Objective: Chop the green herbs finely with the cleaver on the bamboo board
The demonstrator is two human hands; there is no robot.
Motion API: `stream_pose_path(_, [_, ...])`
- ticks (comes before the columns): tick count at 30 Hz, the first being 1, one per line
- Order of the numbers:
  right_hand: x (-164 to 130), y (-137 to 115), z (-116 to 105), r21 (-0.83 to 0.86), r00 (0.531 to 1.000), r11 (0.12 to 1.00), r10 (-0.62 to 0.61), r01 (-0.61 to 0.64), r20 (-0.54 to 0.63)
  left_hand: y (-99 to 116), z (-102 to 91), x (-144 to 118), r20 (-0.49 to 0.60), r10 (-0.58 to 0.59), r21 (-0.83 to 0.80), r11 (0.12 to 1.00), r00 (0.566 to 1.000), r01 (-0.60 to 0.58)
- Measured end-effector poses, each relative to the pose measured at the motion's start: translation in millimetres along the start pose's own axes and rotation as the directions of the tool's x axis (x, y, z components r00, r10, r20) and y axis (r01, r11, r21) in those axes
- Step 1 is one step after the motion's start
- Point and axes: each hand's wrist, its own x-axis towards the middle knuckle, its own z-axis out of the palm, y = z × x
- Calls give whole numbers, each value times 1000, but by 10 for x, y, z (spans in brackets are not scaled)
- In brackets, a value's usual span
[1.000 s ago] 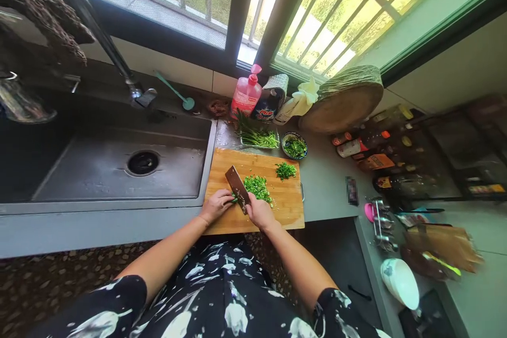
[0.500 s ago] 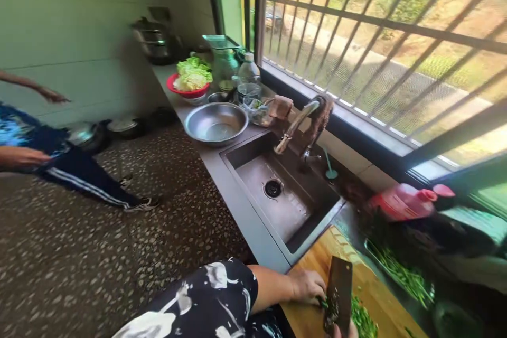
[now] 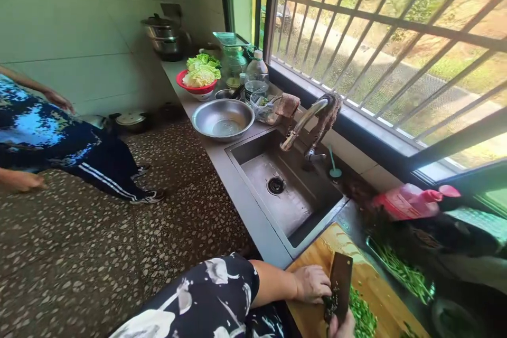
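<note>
My right hand [image 3: 344,326] grips the handle end of a cleaver [image 3: 341,277], whose broad dark blade stands over the wooden cutting board [image 3: 312,256]. Small bits cling to the blade. Close against its left side, my left hand [image 3: 312,283] rests on the board with fingers bent and pressed together. What lies under those fingertips is hidden. Chopped greens [image 3: 363,314] are heaped on the board to the right of the blade.
A sink [image 3: 273,206] with a faucet [image 3: 309,116] adjoins the board. Beyond it stand a metal basin [image 3: 222,119] and a red bowl of lettuce [image 3: 200,76]. Uncut green stalks [image 3: 406,272] lie in a tray at right. Another person [image 3: 79,137] stands at left.
The view has shifted slightly. Green showing at my left fingertips is now hidden, and more of my right hand shows. The other person has moved farther into view from the left.
</note>
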Motion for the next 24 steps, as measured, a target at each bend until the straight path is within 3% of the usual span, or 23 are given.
stream_pose_path(3, [-145,-189,-172,-191,978,971,168,-143,125,72,-103,-28,4,-43,-70,997,999,43])
stream_pose_path(5, [-168,-335,-306,-226,948,957,232,-182,220,77,-92,-74,-10,-32,-157,987,999,30])
stream_pose_path(9, [-20,-368,-537,-192,952,970,192,-148,240,-100,124,-80,-33,27,-322,946,999,-36])
stream_pose_path(12, [-43,-312,-652,-194,961,970,186,-147,202,-178,250,-62,-67,29,-311,949,997,-49])
stream_pose_path(24, [-198,-301,-658,-252,946,962,171,-101,275,-189,232,-53,-73,39,-270,961,997,-58])
